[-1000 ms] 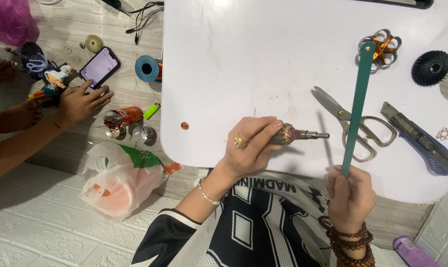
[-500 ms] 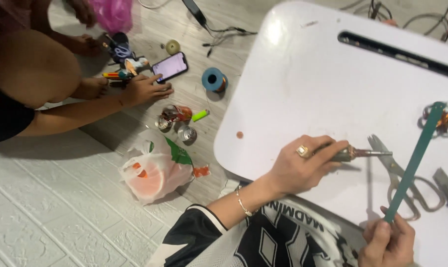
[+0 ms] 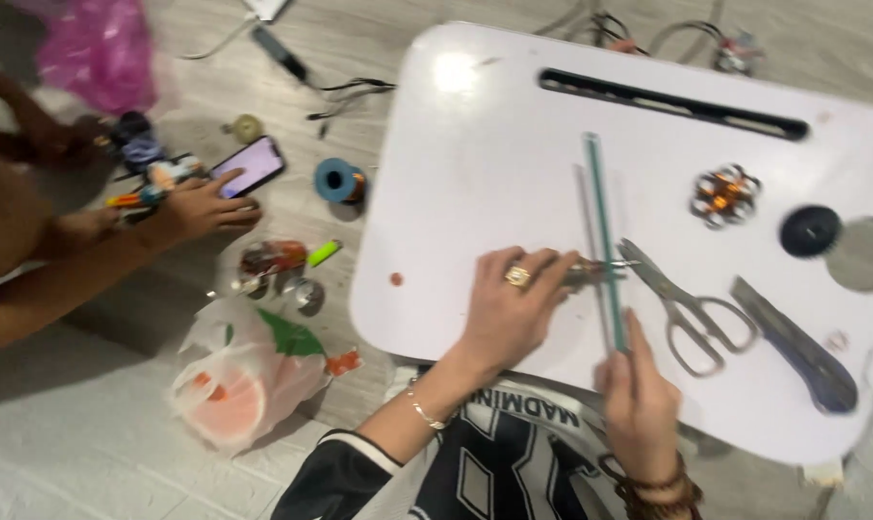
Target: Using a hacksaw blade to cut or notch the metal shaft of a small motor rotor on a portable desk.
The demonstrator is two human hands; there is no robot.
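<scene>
Gripping a long, thin teal plastic strip [image 3: 602,226] at its near end, the right hand [image 3: 639,404] holds it across the white lap table [image 3: 475,154]. The left hand [image 3: 509,303] closes its fingers around a small metal-tipped tool [image 3: 600,270], tip against the strip, apparently for marking. Steel scissors [image 3: 687,308] lie near the front edge.

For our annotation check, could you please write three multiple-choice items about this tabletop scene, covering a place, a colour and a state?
1. Where do the scissors lie?
A. on the white table
B. on the floor
C. in the plastic bag

2. What colour is the long strip held by the right hand?
A. red
B. teal green
C. yellow

3. What is the left hand doing?
A. resting flat and empty
B. gripping a small metal-tipped tool
C. holding a phone

Answers: 1 A, they rest right of the strip; 2 B, plainly teal; 3 B, fingers closed round it.
</scene>
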